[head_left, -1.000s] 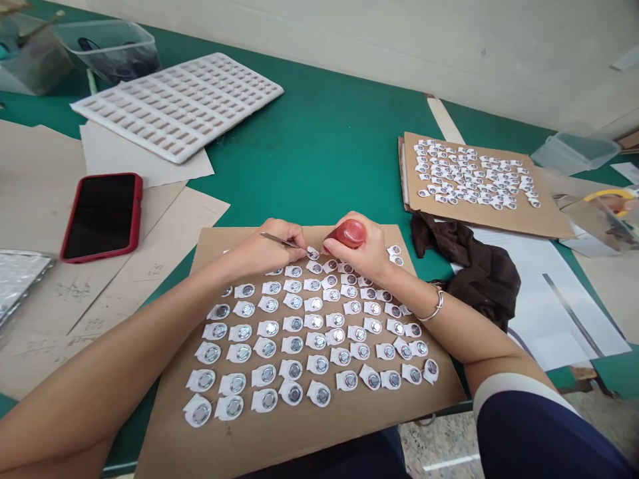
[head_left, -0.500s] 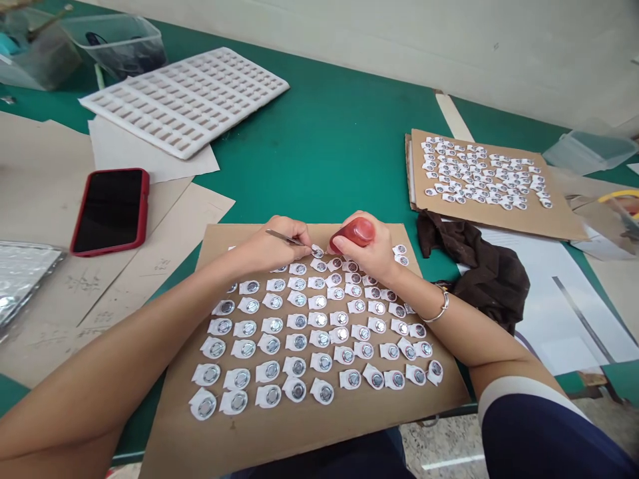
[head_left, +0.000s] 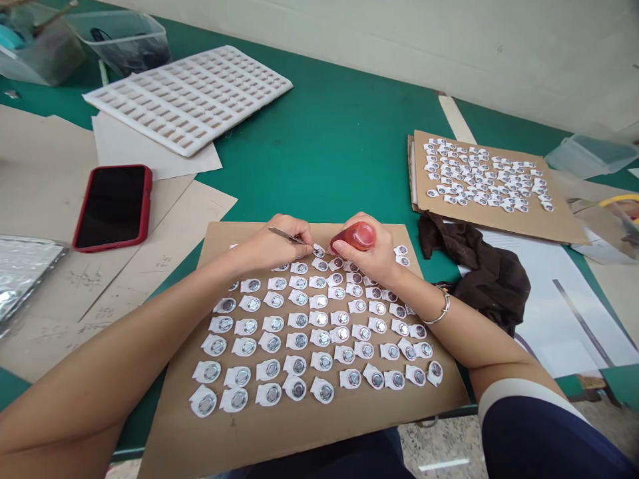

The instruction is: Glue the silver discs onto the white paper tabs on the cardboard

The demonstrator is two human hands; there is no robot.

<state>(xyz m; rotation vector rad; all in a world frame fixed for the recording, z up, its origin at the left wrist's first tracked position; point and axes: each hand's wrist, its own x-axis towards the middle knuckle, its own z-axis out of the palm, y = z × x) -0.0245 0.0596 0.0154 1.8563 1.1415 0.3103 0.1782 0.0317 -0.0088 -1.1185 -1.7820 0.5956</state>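
Note:
My left hand is closed around slim metal tweezers, their back end sticking out over the knuckles. The tip reaches a small round metal piece on a white tab near the far edge of a brown cardboard sheet. Just right of that piece, my right hand grips a red squeeze bottle, tipped so its narrow end points down and left. The nozzle is mostly hidden by my fingers. Rows of similar round metal pieces on white tabs cover the cardboard below both hands.
A second cardboard with many such pieces lies back right, beside a dark brown cloth. At left are a phone in a red case, a white slotted tray and plastic bins. Green table shows behind the cardboard.
The camera view has shifted very slightly. Both hands keep their grips and stay at the same piece, with no other visible difference.

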